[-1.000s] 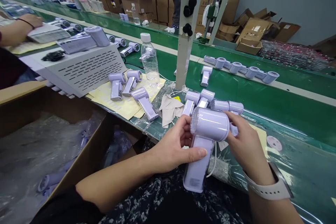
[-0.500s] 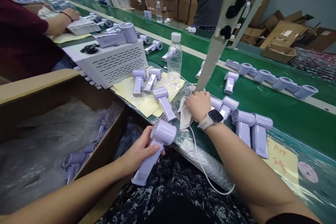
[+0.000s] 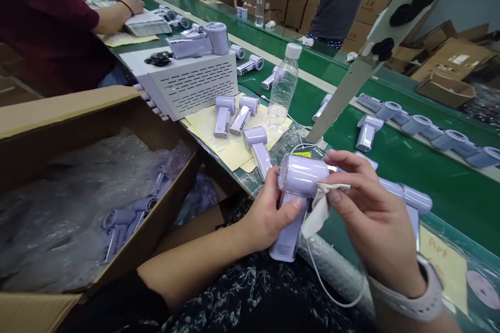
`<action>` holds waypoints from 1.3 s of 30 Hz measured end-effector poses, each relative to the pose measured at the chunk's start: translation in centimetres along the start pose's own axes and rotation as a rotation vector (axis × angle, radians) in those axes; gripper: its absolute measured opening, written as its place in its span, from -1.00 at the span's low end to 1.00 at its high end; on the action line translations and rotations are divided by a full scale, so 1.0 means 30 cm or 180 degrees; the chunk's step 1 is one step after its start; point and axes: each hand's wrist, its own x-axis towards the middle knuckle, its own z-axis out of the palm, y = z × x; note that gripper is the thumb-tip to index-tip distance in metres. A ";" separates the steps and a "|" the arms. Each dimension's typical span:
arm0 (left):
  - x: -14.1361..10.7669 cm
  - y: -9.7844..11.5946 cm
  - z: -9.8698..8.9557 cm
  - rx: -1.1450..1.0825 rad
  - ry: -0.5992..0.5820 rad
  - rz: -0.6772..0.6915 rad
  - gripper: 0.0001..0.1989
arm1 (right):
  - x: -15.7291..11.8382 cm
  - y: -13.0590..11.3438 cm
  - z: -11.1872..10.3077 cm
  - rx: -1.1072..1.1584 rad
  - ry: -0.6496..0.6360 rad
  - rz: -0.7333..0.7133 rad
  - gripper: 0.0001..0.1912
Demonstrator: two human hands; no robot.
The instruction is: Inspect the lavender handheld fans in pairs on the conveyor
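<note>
My left hand (image 3: 269, 213) is wrapped around a lavender handheld fan (image 3: 304, 174), its thumb across the handle and the round head upward. Pinched in the fingers of my right hand (image 3: 371, 213) is a white cloth (image 3: 318, 210), which touches the right side of the fan's head. Beyond the fan, another lavender fan (image 3: 258, 148) lies on the bench edge, and two more sit on the yellow paper (image 3: 230, 153). Several fans, such as this one (image 3: 417, 200), lie behind my right hand and are partly hidden by it.
An open carton (image 3: 156, 239) with plastic film and fans stands at left. A white vented metal box (image 3: 199, 88) bears a fan. A clear bottle (image 3: 283, 86) and a slanted metal post (image 3: 344, 96) rise beside the green conveyor (image 3: 429, 177). A co-worker's arm (image 3: 115, 15) is at upper left.
My right hand has picked up the cloth from the bench and come to the fan. My left hand has raised the fan and moved it right. The view has shifted slightly.
</note>
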 end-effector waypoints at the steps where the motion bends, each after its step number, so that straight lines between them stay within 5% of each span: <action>1: 0.000 -0.005 0.018 0.0109 -0.0033 0.0076 -0.39 | -0.024 0.000 0.016 0.0230 0.0103 0.0059 -0.89; 6: -0.028 -0.024 0.063 0.0831 -0.0272 0.0170 0.04 | -0.080 0.031 0.059 0.1026 -0.0340 0.0535 -0.35; 8: -0.040 -0.031 0.068 0.1149 -0.0197 0.0066 0.08 | -0.088 0.035 0.068 0.0798 -0.0357 0.0457 -0.46; 10: -0.046 -0.034 0.073 0.1425 -0.0086 0.0039 0.04 | -0.092 0.032 0.080 0.0498 0.0096 0.0192 -0.70; 12: -0.049 -0.033 0.074 0.1512 -0.0068 0.0107 -0.01 | -0.096 0.024 0.089 0.0261 0.0432 0.0006 -0.70; 17: -0.055 -0.028 0.049 0.1173 -0.0196 0.0265 -0.02 | -0.092 0.004 0.084 0.0052 -0.0317 0.0150 -0.63; 24: -0.056 -0.013 -0.008 0.0759 0.0021 -0.0083 -0.19 | 0.116 0.013 0.052 -0.0175 0.0219 0.0886 -0.74; 27: -0.055 0.008 -0.019 0.0391 -0.0053 -0.0134 -0.23 | 0.231 0.014 0.019 -0.0076 0.0708 0.0597 -0.64; 30: -0.055 0.026 -0.025 0.0311 0.0058 -0.0084 -0.30 | 0.284 0.029 -0.002 -0.0769 0.0536 0.0347 -0.49; 34: -0.052 0.044 -0.027 0.0226 0.0121 -0.0104 -0.36 | 0.183 0.054 0.001 -0.1552 0.0202 0.0189 -0.30; 39: -0.020 0.028 -0.001 0.0154 0.0309 -0.0015 -0.41 | -0.059 0.059 0.025 0.0074 -0.1003 0.0977 -0.33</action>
